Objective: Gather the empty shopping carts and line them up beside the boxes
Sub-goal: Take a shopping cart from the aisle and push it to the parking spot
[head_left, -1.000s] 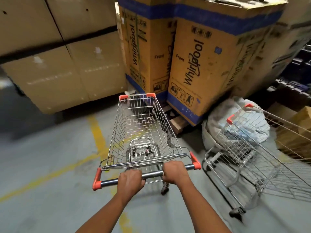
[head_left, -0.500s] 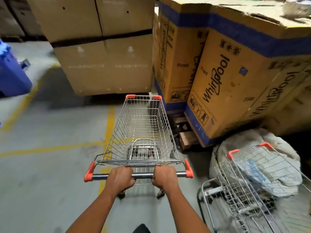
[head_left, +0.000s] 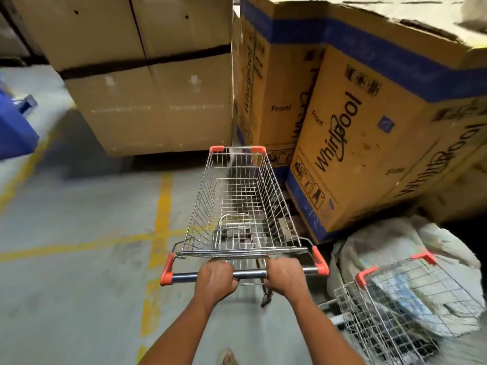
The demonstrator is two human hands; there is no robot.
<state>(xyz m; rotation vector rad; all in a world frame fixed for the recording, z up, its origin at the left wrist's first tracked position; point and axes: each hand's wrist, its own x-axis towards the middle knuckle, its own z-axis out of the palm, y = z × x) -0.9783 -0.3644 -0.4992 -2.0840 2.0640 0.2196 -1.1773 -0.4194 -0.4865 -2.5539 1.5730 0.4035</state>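
Note:
An empty wire shopping cart (head_left: 237, 201) with orange corner caps stands in front of me, nose toward the boxes. My left hand (head_left: 214, 281) and my right hand (head_left: 286, 276) both grip its grey handle bar (head_left: 249, 273). Tall Whirlpool cartons (head_left: 369, 133) rise just right of the cart, and plain brown cartons (head_left: 147, 88) stand ahead of it. A second wire cart (head_left: 400, 312) sits at lower right, apart from mine.
A white sack (head_left: 390, 246) lies behind the second cart against the cartons. Yellow lines (head_left: 162, 206) cross the grey concrete floor on the left. A blue bin (head_left: 13, 127) stands at the far left edge. Wooden pallet pieces show under the Whirlpool cartons.
The cart has rolled forward and turned left, straightening up alongside the Whirlpool cartons. The second cart has slid toward the lower right of view. Both hands keep their hold.

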